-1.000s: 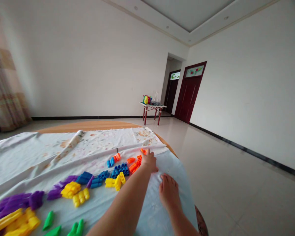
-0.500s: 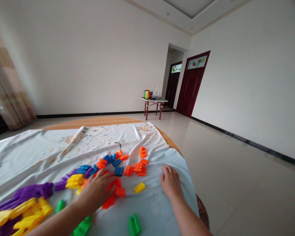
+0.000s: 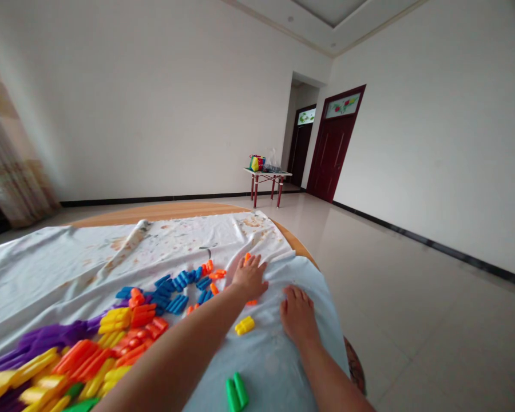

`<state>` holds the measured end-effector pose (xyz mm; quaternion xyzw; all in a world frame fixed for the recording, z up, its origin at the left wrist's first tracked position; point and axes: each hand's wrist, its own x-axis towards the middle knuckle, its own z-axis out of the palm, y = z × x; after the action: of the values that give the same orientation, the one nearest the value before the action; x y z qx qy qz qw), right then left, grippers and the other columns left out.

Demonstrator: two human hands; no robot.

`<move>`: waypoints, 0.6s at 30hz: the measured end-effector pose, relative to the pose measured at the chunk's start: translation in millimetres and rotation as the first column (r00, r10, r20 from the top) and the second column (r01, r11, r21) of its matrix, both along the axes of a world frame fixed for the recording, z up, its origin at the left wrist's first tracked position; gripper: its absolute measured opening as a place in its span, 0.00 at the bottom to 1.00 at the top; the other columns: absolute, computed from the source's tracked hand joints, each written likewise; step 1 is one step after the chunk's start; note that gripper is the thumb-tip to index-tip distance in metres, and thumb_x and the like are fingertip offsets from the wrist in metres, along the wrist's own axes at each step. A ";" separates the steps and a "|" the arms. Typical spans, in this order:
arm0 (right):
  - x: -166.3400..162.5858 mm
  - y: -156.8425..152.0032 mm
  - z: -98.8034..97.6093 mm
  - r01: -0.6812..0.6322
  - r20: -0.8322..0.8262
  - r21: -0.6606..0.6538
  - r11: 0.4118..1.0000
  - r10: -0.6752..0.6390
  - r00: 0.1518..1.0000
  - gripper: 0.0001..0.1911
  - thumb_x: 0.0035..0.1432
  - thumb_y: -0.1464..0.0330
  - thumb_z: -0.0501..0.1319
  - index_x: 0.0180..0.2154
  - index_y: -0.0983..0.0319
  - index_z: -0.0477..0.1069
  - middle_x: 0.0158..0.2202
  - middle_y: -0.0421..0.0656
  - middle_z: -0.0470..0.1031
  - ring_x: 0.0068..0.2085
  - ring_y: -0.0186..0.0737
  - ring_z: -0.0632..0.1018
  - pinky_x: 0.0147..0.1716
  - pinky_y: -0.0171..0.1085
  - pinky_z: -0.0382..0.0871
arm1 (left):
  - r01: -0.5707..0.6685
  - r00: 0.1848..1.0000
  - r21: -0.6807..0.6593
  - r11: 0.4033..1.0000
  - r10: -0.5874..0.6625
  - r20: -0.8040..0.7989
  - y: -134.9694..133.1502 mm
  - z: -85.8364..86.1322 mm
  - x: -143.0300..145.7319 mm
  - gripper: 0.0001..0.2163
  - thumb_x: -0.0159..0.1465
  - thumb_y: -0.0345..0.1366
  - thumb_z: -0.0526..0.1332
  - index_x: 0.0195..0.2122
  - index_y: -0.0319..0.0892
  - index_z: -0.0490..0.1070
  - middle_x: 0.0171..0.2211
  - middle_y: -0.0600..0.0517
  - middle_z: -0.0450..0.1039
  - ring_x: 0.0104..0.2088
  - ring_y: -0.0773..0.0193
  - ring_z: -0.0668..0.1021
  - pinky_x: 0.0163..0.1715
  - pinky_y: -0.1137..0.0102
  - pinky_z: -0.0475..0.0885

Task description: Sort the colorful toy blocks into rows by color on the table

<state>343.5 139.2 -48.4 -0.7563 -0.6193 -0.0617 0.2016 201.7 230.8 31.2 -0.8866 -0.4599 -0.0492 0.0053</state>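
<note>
My left hand reaches palm down over a group of orange plastic blocks, its fingers stretched out. Most of that group is hidden under the hand; bits of orange show past the fingertips and below the palm. My right hand lies on the light blue cloth to the right, fingers extended and holding nothing. Between my forearms sit a yellow block and, closer to me, a green block. Blue blocks lie left of my left wrist.
A heap of orange, yellow and purple blocks spreads over the left of the table. Floral white cloth covers the far part, with a wooden edge behind. A small table with bags stands by the wall.
My left hand has moved right and away from me, from the middle orange blocks to those farther right. Orange blocks now lie farther left, among the yellow ones. My right hand stays put.
</note>
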 end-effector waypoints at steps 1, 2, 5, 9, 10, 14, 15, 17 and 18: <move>0.6 0.2 0.2 0.013 0.002 -0.003 1.000 -0.013 1.000 0.20 0.58 0.70 0.47 0.50 0.61 0.68 0.53 0.46 0.67 0.55 0.43 0.64 0.55 0.41 0.52 | 0.005 1.000 -0.019 1.000 -0.005 -0.008 7.7 -9.4 9.5 0.28 0.56 0.48 0.54 0.58 0.47 0.58 0.63 0.46 0.52 0.63 0.54 0.55 0.60 0.53 0.49; 1.2 0.8 0.4 0.033 0.006 -0.009 0.999 -0.033 0.999 0.20 0.58 0.69 0.47 0.51 0.61 0.67 0.54 0.46 0.67 0.56 0.44 0.63 0.55 0.41 0.51 | -0.004 1.000 -0.035 0.999 0.003 -0.016 13.8 -17.8 13.9 0.28 0.56 0.49 0.53 0.57 0.46 0.59 0.62 0.45 0.55 0.62 0.54 0.56 0.60 0.52 0.50; 2.8 4.9 1.6 0.123 0.025 -0.057 0.991 -0.122 0.992 0.23 0.58 0.66 0.48 0.54 0.62 0.66 0.58 0.47 0.62 0.60 0.49 0.57 0.57 0.44 0.48 | -0.047 0.999 -0.041 0.998 0.046 -0.027 22.8 -33.3 0.8 0.27 0.58 0.52 0.49 0.56 0.47 0.61 0.61 0.43 0.57 0.62 0.52 0.56 0.58 0.47 0.50; 1.8 12.0 1.5 0.216 0.048 -0.146 0.965 -0.211 0.976 0.26 0.58 0.64 0.48 0.57 0.63 0.62 0.61 0.50 0.56 0.62 0.56 0.53 0.57 0.49 0.44 | -0.117 0.992 0.010 0.993 0.118 -0.037 19.1 -34.7 -50.3 0.26 0.59 0.50 0.48 0.58 0.47 0.59 0.61 0.44 0.56 0.62 0.52 0.56 0.59 0.45 0.45; 1.2 13.1 1.1 0.228 0.053 -0.160 0.960 -0.222 0.974 0.27 0.58 0.64 0.48 0.58 0.63 0.61 0.62 0.50 0.55 0.62 0.56 0.53 0.57 0.49 0.44 | -0.145 0.988 0.024 0.989 0.146 -0.043 16.5 -32.9 -64.3 0.25 0.60 0.49 0.48 0.57 0.47 0.60 0.61 0.43 0.57 0.61 0.51 0.58 0.59 0.44 0.43; 2.4 14.1 4.0 0.251 0.077 -0.167 0.954 -0.241 0.968 0.27 0.58 0.65 0.48 0.58 0.64 0.60 0.62 0.52 0.55 0.61 0.56 0.55 0.56 0.49 0.46 | -0.231 0.970 0.084 0.969 0.236 -0.057 1.0 -23.8 -113.8 0.19 0.61 0.39 0.47 0.49 0.47 0.69 0.53 0.44 0.67 0.57 0.51 0.63 0.58 0.44 0.39; 4.7 14.3 7.4 0.249 0.082 -0.168 0.954 -0.238 0.968 0.26 0.58 0.64 0.48 0.58 0.64 0.61 0.61 0.52 0.57 0.61 0.56 0.57 0.55 0.49 0.48 | -0.243 0.967 0.095 0.965 0.249 -0.058 -4.0 -21.5 -124.0 0.18 0.60 0.38 0.47 0.47 0.48 0.71 0.51 0.44 0.69 0.57 0.52 0.63 0.58 0.44 0.40; 11.7 17.0 18.3 0.217 0.083 -0.209 0.954 -0.204 0.975 0.24 0.57 0.64 0.50 0.53 0.64 0.66 0.57 0.54 0.62 0.57 0.56 0.63 0.52 0.48 0.54 | -0.263 0.961 0.110 0.959 0.270 -0.056 -14.8 -17.1 -141.6 0.17 0.60 0.36 0.47 0.44 0.47 0.72 0.51 0.44 0.68 0.58 0.52 0.62 0.57 0.43 0.43; 15.7 20.1 25.1 0.197 0.081 -0.233 0.952 -0.183 0.980 0.22 0.56 0.63 0.50 0.50 0.64 0.69 0.54 0.54 0.66 0.54 0.55 0.66 0.50 0.48 0.57 | -0.271 0.959 0.115 0.956 0.278 -0.054 -20.5 -14.9 -148.9 0.17 0.60 0.37 0.46 0.43 0.47 0.73 0.53 0.44 0.67 0.58 0.51 0.62 0.57 0.43 0.45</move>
<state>359.3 159.3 -23.3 -0.8290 -0.5524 -0.0276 0.0834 52.8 210.3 16.3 -0.8137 -0.5749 -0.0416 0.0755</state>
